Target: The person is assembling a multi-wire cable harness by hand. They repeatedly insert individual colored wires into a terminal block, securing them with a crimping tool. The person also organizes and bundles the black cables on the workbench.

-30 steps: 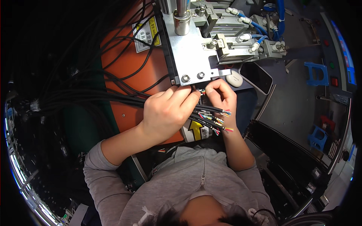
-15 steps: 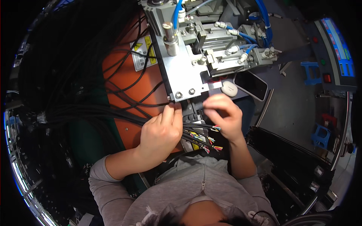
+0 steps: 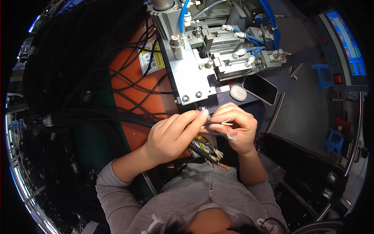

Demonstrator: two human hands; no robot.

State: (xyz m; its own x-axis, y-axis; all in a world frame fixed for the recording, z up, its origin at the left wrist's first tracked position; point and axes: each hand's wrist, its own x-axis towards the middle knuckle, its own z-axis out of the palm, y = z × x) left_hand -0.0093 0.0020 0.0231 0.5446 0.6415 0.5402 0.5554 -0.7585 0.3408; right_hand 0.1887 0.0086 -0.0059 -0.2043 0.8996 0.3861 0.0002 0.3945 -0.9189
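My left hand (image 3: 169,137) is closed on a black cable just in front of the metal fixture plate (image 3: 190,78). The fingers of my right hand (image 3: 242,130) pinch the same cable near its stripped end, where thin light-coloured wires (image 3: 226,123) stick out. My fingertips nearly meet, and they hide most of this cable. Below them hang several more black cables with fanned, multicoloured wire ends (image 3: 219,156), partly blurred. A thick bundle of black cables (image 3: 124,117) runs in from the left behind my left hand.
Pneumatic clamps (image 3: 233,64) with blue hoses stand beyond the plate. A white rounded case (image 3: 238,93) and a phone (image 3: 261,89) lie to their right. Loose black cables cross the orange surface (image 3: 128,99). A control screen (image 3: 346,43) stands far right, above blue stools (image 3: 322,76).
My left hand has moved right, away from the fixture's front edge. My right hand has come slightly nearer to me, and both hands now meet at one cable end.
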